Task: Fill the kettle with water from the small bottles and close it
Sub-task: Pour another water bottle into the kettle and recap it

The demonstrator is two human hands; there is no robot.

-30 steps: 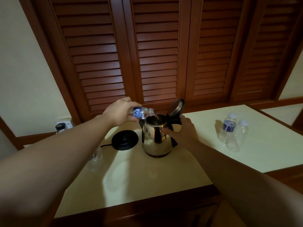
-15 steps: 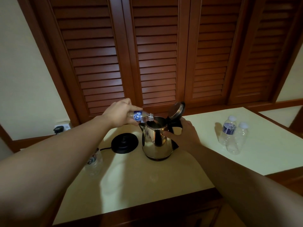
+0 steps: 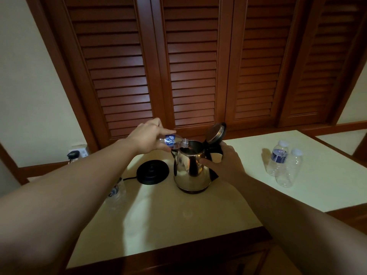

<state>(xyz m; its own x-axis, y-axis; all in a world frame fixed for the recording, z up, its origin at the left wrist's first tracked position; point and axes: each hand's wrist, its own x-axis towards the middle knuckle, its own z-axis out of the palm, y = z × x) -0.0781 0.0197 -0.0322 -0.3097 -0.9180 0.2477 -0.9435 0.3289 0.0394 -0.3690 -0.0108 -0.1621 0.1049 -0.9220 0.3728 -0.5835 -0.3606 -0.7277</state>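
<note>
This looks to me like a hotel room or a guest bedroom, at the little tea corner. In front of me is a cream-topped counter (image 3: 178, 221) with a dark wood edge, set against tall louvred wooden doors (image 3: 190, 62) and plain pale walls. On the counter stand a steel electric kettle (image 3: 190, 171), its black base (image 3: 153, 172) just left of it with the cord running to a wall socket (image 3: 79, 152) at the counter's far left corner, and small water bottles (image 3: 284, 165) near the right edge.

Single head-worn wide-angle view, looking forward and down, near the table (image 3: 178, 225), facing shuttered doors (image 3: 190, 66)
</note>
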